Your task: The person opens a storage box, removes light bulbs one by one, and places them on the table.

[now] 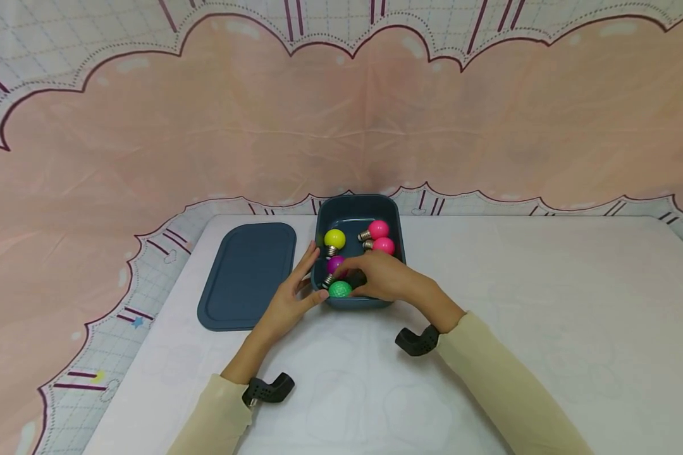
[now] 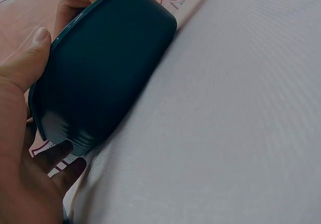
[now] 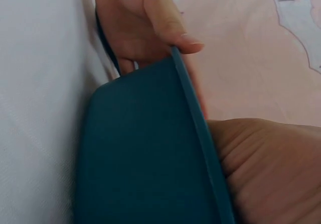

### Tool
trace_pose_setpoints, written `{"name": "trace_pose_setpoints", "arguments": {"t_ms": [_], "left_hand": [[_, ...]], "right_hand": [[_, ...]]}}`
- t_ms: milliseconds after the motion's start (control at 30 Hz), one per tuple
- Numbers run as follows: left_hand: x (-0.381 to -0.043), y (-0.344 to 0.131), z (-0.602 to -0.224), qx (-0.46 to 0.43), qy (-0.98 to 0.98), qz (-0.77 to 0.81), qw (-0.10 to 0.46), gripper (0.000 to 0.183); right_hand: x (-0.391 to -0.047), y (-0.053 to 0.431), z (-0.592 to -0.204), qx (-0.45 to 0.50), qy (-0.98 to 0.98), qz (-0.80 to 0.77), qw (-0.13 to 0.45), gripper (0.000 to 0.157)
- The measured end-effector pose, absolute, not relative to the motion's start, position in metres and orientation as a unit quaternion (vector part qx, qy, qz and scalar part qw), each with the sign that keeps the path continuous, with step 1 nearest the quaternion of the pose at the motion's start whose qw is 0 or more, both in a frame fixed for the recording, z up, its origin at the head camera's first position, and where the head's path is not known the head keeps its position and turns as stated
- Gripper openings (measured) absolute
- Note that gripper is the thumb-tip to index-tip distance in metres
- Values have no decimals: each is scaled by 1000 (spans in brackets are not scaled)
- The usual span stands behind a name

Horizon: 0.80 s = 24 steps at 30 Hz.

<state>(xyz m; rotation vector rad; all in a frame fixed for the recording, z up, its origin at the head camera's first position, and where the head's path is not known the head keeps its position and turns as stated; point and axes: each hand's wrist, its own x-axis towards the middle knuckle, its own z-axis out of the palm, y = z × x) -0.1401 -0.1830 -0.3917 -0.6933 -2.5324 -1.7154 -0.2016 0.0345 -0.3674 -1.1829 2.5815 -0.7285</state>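
A dark blue plastic box (image 1: 355,304) holds several coloured light bulbs. My left hand (image 1: 287,306) rests against its near left corner, with the thumb at the rim and the other fingers fairly straight along the outer side. Inside the box, my right hand (image 1: 384,276) curls its index finger and thumb about a green light bulb (image 1: 340,289) near the front wall. A purple light bulb (image 1: 336,264) lies just behind, partly covered by that hand. Farther back are a yellow light bulb (image 1: 334,238) and two pink light bulbs (image 1: 378,229). Both wrist views show the box's outside; its wall hides the bulbs.
A flat dark blue lid (image 1: 247,278) lies on the white tabletop (image 1: 546,316) left of the box. A patterned peach cloth (image 1: 341,126) hangs behind the table. Each wrist carries a black camera mount (image 1: 418,341).
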Motion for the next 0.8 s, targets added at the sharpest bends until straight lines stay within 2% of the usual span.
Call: {"name": "trace_pose_setpoints", "arguments": {"t_ms": [567,800], "left_hand": [[-140,-183,-392,-221,-800,-558,-4,72],[-140,-184,-392,-220,-799,-559,-5,72]], "right_hand": [[-213,31,-368,-363,903,-221,67,38],[-215,27,-370,-367,906,-199,64,48]]}}
